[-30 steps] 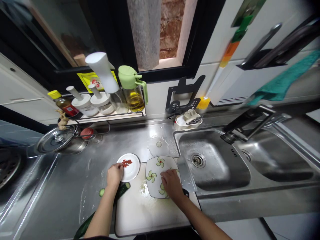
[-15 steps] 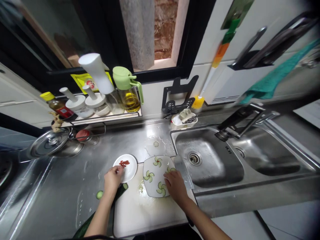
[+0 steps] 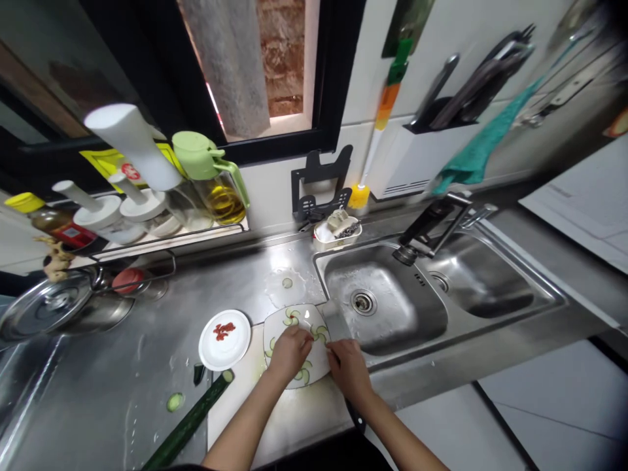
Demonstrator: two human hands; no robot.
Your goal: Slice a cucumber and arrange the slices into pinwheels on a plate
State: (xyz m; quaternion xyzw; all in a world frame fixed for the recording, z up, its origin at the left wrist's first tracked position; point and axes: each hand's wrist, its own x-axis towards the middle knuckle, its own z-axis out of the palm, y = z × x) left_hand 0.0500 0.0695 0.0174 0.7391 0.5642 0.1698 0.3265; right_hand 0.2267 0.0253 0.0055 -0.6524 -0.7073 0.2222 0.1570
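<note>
A squarish white plate [image 3: 318, 369] carries pinwheels of thin green cucumber slices [image 3: 320, 335], one with a red centre. My left hand [image 3: 293, 353] is over this plate, thumb and forefinger pinched near the right pinwheel; a tiny red piece seems to be between the tips. At the plate's right rim, my right hand [image 3: 350, 369] has its fingers curled in; what they hold, if anything, is hidden. A small round white plate [image 3: 209, 353] with chopped red pieces [image 3: 224, 330] stands to the left. Below it lies a cut cucumber [image 3: 191, 418], its end on the cutting board [image 3: 235, 399].
A double sink [image 3: 387, 301] with a black tap [image 3: 424, 229] is on the right. A cucumber end [image 3: 174, 401] lies on the steel counter at left. Behind stands a rack with an oil jug [image 3: 210, 176] and seasoning jars [image 3: 147, 212]. A knife handle [image 3: 356, 417] shows by my right wrist.
My left hand has moved right, from the small round plate to over the square plate. My right hand's fingers have drawn in at the rim. The view has shifted right.
</note>
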